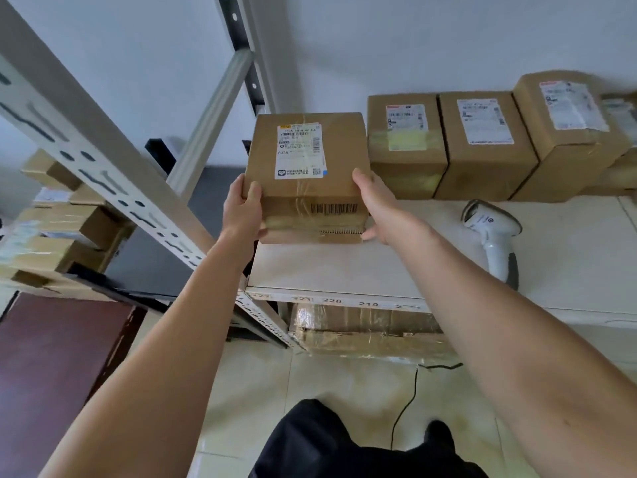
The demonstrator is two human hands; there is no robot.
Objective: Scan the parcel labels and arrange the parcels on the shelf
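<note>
- i see bare shelf (pixel 396 267) in front of the held parcel (pixel 306 174).
- a row of three boxes (pixel 482 143) blocks the back right, just beside the parcel.
- the scanner (pixel 493 236) lies on the right.
- a slanted upright (pixel 113 160) hems the left.

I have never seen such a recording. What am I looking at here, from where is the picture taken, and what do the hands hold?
There is no machine, only a person. The single picture comes from a camera worn on the head, looking forward and down. The left hand and right hand grip one cardboard parcel by its sides, above the pale shelf. At the back of the shelf stands a row of parcels, their labels facing up. A white handheld scanner lies to the right, untouched.
</note>
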